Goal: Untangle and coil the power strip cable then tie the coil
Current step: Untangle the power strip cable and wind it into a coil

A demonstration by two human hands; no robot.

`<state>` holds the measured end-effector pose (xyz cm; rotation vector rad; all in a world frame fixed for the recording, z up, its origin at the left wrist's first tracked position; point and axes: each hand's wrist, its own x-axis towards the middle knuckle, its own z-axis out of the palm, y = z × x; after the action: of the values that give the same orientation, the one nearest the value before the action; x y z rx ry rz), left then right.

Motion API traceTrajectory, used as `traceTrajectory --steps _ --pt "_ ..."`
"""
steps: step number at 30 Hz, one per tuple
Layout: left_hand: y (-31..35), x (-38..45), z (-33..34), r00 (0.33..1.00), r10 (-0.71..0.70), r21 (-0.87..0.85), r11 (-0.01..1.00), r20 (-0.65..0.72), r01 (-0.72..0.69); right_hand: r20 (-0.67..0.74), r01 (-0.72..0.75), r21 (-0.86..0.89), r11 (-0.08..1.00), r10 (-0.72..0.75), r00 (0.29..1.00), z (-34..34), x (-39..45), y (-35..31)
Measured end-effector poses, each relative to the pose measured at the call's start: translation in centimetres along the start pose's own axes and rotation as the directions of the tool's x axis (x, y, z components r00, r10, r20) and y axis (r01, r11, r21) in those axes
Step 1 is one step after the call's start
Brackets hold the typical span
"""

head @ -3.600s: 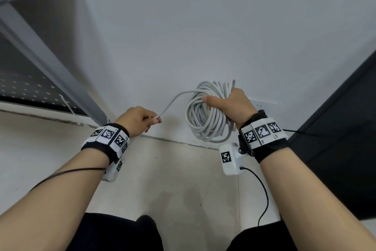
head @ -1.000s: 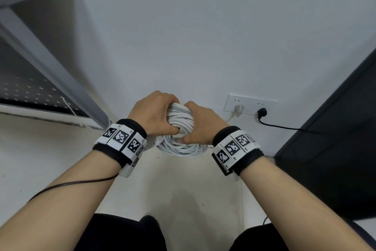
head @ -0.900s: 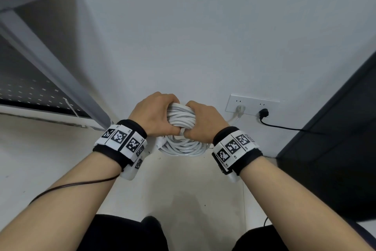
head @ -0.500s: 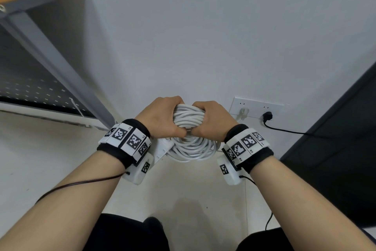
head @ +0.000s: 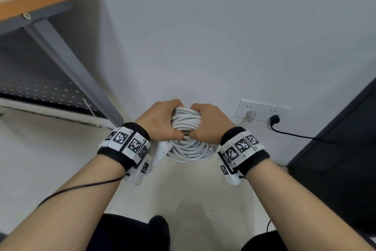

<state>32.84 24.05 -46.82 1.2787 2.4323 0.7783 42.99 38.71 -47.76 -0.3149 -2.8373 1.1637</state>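
Observation:
A white power strip cable (head: 188,149) is wound into a thick coil held in the air in front of me. My left hand (head: 160,119) grips the top of the coil from the left, fingers curled over the bundle. My right hand (head: 209,121) grips the same top part from the right, and the two thumbs nearly meet at the front. The lower loops hang below the hands. A flat white piece, seemingly the power strip body (head: 160,154), shows partly behind my left wrist.
A white wall socket plate (head: 264,111) sits low on the wall at right, with a black plug (head: 274,119) and black cord running right. A grey desk leg (head: 69,67) slants at left under a wooden top. A dark cabinet (head: 345,149) stands at right.
My left hand has let go of the loose cable end and joined my right hand on the coil. Both hands have since stayed clamped on the top while the view shifted slightly.

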Motion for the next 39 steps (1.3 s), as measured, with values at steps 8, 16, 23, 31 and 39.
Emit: traceTrajectory --steps 8,16,23,31,39 --pt "-1.1 -0.1 0.7 1.0 0.002 -0.013 1.0 -0.025 -0.003 0.013 0.03 -0.047 0.998 -0.029 0.999 1.2 0.3 0.5" --pt "-1.5 0.6 0.5 0.998 -0.014 -0.047 0.999 -0.061 0.011 0.022 0.033 -0.056 0.998 -0.031 0.999 0.6 1.3 0.4" --pt "-1.9 0.7 0.5 0.999 -0.015 -0.026 1.0 -0.032 0.014 0.036 0.017 -0.044 0.999 -0.015 0.999 1.3 1.7 0.6" --pt "-1.9 0.7 0.6 1.0 0.003 -0.019 1.0 -0.022 -0.003 0.069 0.006 -0.095 0.995 0.001 0.998 1.6 1.9 0.6" --pt "-2.0 0.8 0.7 0.999 0.018 -0.009 1.0 -0.027 -0.018 0.065 0.004 -0.064 0.998 0.0 0.998 1.7 1.8 0.6"
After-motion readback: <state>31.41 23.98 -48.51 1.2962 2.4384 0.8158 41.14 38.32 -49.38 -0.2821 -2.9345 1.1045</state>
